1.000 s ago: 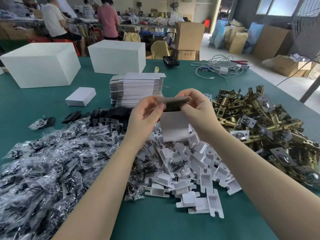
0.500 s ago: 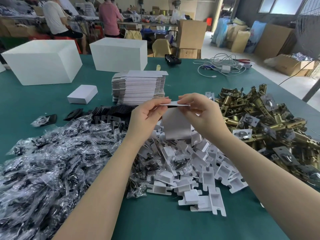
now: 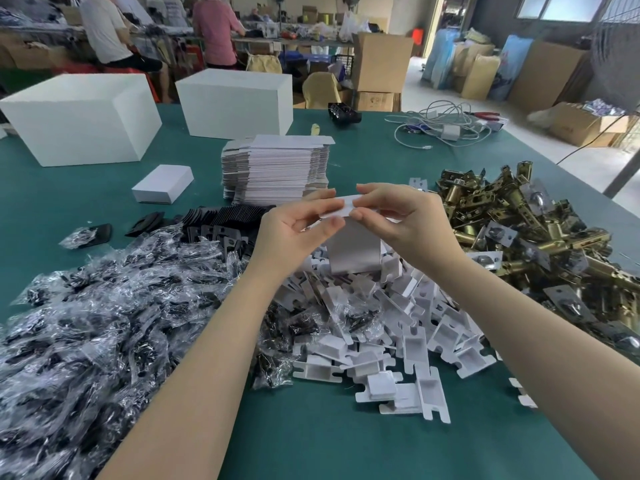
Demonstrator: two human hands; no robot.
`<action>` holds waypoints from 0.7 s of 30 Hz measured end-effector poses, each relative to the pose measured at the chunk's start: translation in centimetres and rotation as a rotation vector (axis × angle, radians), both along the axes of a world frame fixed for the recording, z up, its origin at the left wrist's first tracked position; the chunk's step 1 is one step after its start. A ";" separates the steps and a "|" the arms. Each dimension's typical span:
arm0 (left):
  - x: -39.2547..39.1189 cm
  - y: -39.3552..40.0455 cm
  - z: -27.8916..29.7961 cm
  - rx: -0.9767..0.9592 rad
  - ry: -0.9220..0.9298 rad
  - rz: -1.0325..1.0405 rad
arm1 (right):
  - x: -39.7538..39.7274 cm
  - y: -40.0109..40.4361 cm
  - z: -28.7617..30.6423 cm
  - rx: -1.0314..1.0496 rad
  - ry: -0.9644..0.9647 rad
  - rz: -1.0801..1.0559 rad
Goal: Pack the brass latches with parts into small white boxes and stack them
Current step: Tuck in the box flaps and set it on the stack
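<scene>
Right now both hands hold one small white box (image 3: pixel 353 249) upright above the table (image 3: pixel 329 441), its top flap pinched between them: the left hand (image 3: pixel 294 230) grips the flap's left end between thumb and curled fingers, and the right hand (image 3: pixel 401 216) nips the right end with fingertips bent down over the edge. Directly below the hands lies a heap of white card inserts (image 3: pixel 398 334). To the right of the right hand, close beside it, sits the pile of brass latches (image 3: pixel 540 237). Below and to the left of the left forearm spreads a mass of clear parts bags (image 3: pixel 104 323) with dark contents. Just beyond the hands stands a stack of flat box blanks (image 3: pixel 277 164), and left of that a closed small box (image 3: pixel 162 184) lies alone. Farther off to the left sit two large white cartons (image 3: pixel 83 116).
</scene>
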State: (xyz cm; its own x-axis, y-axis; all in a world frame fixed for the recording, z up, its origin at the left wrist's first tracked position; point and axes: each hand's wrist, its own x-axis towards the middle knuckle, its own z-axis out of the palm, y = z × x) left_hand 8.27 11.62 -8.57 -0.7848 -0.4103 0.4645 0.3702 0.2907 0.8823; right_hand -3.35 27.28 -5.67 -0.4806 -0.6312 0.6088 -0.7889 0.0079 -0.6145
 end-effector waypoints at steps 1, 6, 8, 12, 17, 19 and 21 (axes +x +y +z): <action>0.0 0.0 0.0 -0.001 0.000 0.007 | 0.0 0.0 0.0 0.004 -0.022 0.009; -0.3 -0.2 -0.2 -0.046 -0.008 0.068 | 0.0 0.2 0.2 0.055 -0.006 0.018; -0.4 -0.1 -0.3 -0.056 0.007 0.078 | -0.1 0.3 0.4 0.071 0.040 -0.002; -0.7 0.3 -0.7 -0.107 0.063 0.144 | -0.1 0.2 0.7 0.052 0.114 -0.008; -0.8 0.4 -0.7 -0.118 0.076 0.170 | -0.2 0.0 0.7 0.038 0.105 0.001; -0.6 0.4 -0.5 -0.114 0.061 0.162 | -0.3 0.0 0.8 0.041 0.077 0.014; -0.5 0.4 -0.2 -0.105 0.050 0.156 | -0.3 0.0 1.0 0.034 0.045 0.013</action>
